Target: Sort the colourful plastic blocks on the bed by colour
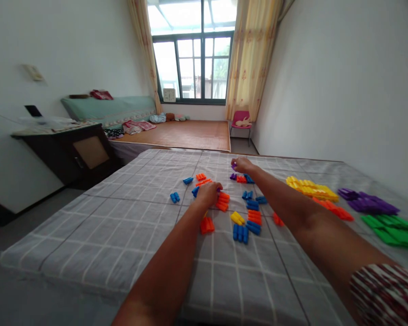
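Purple piece point(234, 167) at the cloth's far middle, narrowly pinched in the right hand point(242, 164), near a short row: purple, orange, blue. Left hand point(208, 194) nearer, to the left, over orange pieces point(222, 202); purple shows at its fingertips, grip cannot be told. Progress, by judgement: partway. Small groups laid out mid-cloth, blue pieces point(240, 233) nearest; yellow pile point(312, 188), purple pile point(370, 202) and green pile point(392, 229) at right, apart from them. Purple piece looks small and plain, mostly hidden by fingers. Beneath all, grey checked cloth point(122, 226).
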{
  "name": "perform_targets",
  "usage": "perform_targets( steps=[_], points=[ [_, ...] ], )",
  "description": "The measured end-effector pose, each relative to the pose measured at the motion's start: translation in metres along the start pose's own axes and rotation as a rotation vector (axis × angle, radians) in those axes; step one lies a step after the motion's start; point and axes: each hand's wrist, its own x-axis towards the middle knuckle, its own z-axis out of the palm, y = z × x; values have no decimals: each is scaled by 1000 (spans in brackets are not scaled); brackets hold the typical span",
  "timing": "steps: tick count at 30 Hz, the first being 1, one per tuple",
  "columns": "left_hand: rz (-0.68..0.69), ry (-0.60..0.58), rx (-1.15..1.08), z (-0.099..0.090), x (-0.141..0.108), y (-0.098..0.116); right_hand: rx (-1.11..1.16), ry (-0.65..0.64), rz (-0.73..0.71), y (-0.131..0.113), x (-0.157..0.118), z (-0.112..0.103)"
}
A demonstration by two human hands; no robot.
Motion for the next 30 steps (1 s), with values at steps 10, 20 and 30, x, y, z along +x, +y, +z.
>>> perform_targets(
  steps=[10, 20, 30],
  points=[
    [32, 175, -15, -15, 17, 8, 896, 191, -73, 93, -144, -30],
    [130, 69, 30, -30, 56, 98, 840, 724, 561, 306, -251, -26],
    [331, -6, -75, 10, 82, 216, 360, 562, 905, 362, -312, 4]
  ],
)
